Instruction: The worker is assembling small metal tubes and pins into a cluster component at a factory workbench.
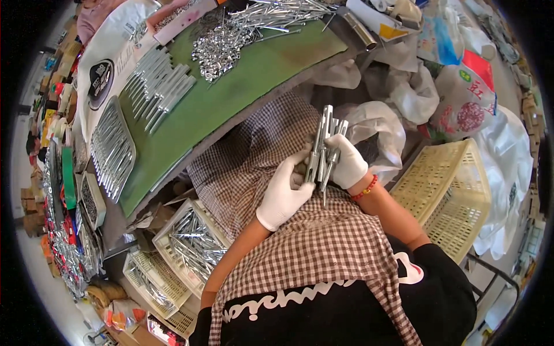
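In front of my checked apron, both hands, in white gloves, hold one bundle of shiny slotted metal tubes (319, 151). My left hand (287, 193) is wrapped round the lower left side of the bundle. From the other side, my right hand (348, 164) grips it, fingers closed near the upper ends. A thinner rod (324, 196) sticks out below the tubes. On the green-topped table (231, 95) lie rows of similar metal tubes (161, 86), a tray of thin metal rods (112, 150), and a heap of small metal fittings (216, 53).
Long thin metal rods (283, 12) are piled at the table's far edge. A white crate (216, 226) of metal parts stands below the table at left. To my right are a cream plastic basket (441, 190) and several plastic bags (467, 101). A person (95, 20) shows at the far left.
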Available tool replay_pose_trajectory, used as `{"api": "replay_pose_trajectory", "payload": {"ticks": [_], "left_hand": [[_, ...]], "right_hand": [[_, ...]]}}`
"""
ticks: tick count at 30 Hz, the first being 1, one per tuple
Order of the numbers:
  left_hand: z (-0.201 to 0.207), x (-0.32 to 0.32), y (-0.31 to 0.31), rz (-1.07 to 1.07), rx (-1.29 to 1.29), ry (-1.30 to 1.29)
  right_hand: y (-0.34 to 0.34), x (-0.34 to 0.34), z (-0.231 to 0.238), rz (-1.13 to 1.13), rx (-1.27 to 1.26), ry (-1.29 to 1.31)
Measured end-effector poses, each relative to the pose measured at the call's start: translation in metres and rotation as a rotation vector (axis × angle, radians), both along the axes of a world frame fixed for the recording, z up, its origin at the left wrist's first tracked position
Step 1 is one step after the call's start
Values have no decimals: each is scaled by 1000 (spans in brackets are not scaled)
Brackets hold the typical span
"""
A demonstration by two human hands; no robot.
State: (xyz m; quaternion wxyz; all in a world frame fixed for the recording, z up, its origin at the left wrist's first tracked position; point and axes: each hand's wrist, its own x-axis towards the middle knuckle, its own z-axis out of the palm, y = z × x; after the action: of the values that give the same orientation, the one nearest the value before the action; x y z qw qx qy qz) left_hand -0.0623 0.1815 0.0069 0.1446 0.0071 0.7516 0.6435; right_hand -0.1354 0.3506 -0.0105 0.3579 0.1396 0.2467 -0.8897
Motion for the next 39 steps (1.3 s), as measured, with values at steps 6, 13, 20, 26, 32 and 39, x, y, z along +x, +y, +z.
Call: {"api": "replay_pose_trajectory", "payload": {"ticks": [6,13,20,26,32,39], "left_hand": [[15,5,-4,26,-67,49],[30,15,-4,369,-349,146],[20,-3,-16,394,-405,492],[24,-38,-21,-25,-589,1128],[46,-53,-14,-320,-549,1147],[37,-47,0,-46,-635,988]], "right_hand": [[-4,4,2,-97,-50,-30],[-7,9,-7,-115,-97,-107],[-7,3,-1,-125,38,-77],[-1,-6,7,-47,-81,-25],[-14,4,28,-123,-40,38],[6,-13,39,-212,73,125]]}}
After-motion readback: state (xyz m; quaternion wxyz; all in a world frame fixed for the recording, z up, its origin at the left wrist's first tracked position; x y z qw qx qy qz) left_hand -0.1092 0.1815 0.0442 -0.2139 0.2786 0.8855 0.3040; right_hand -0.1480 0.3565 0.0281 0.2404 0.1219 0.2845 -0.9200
